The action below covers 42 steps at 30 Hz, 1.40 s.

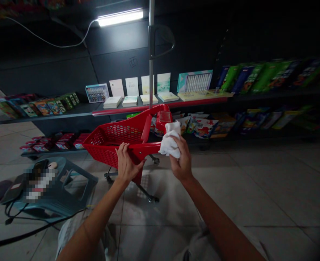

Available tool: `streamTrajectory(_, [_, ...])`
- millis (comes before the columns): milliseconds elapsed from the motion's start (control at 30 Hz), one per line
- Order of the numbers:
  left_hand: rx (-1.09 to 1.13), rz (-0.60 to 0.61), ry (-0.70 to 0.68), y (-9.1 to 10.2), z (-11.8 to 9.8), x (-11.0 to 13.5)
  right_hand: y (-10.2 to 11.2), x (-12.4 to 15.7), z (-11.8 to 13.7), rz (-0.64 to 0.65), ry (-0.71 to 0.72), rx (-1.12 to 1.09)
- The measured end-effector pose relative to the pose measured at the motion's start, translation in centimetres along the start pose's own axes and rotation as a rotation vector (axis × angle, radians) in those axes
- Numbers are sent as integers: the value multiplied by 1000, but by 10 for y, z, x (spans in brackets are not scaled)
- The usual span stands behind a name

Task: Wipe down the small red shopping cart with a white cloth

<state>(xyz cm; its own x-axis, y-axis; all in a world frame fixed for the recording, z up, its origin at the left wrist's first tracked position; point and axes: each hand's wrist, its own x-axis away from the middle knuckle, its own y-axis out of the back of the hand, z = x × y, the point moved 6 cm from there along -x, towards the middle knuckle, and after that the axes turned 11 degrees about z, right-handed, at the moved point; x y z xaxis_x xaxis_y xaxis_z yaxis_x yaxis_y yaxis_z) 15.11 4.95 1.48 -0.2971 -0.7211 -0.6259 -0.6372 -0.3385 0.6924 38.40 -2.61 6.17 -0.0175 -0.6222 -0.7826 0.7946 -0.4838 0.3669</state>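
A red plastic shopping cart (pixel 113 132) on wheels stands in front of me, its perforated basket facing left. My left hand (pixel 126 163) lies on the basket's near side, fingers over the rim and thumb spread apart. A bunched white cloth (pixel 171 143) is gripped in my right hand (pixel 182 159), pressed against the right end of the cart's handle (pixel 164 116). Part of the handle is hidden behind the cloth. A metal pole with a dark loop (pixel 161 41) rises behind the cart.
Shelves (pixel 75 110) behind the cart hold books (pixel 131 88), boxes and snack bags (pixel 200 125). At left, a blue-grey plastic stool (pixel 75 181) carries dark items and a blurred patch; a black cable (pixel 40 230) runs beside it. A lit tube lamp (pixel 120 17) hangs above.
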Motion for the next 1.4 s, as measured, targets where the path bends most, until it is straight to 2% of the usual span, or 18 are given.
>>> streamTrajectory(133, [10,4,17,4,2,0,-6,-2,31,217,91,98])
streamTrajectory(267, [2,-12,17,9,9,4,-12,-30,43,479,165,86])
streamTrajectory(367, [14,-7,21,11,14,8,-18,-73,33,594,106,35])
streamTrajectory(500, [19,-1,17,16,19,14,-29,-146,5,528,-15,122])
streamTrajectory(567, [21,-4,9,18,20,16,-43,-177,-9,526,-68,246])
streamTrajectory(667, [37,-17,10,22,21,18,-81,-202,-23,688,-148,469])
streamTrajectory(767, [43,-10,25,25,23,19,-122,-199,-29,956,-250,719])
streamTrajectory(833, [39,5,31,25,24,19,-144,-187,-23,1088,-265,812])
streamTrajectory(933, [33,8,34,26,26,20,-160,-165,2,1113,-205,805])
streamTrajectory(1033, [21,8,30,28,29,21,-159,-139,34,1142,-122,763])
streamTrajectory(1167, [3,36,10,32,29,21,-144,-117,66,1239,-28,698])
streamTrajectory(1300, [-12,74,1,35,26,20,-134,-112,74,1349,-14,582])
streamTrajectory(1400, [3,65,-2,36,25,20,-130,-110,76,1313,-30,496])
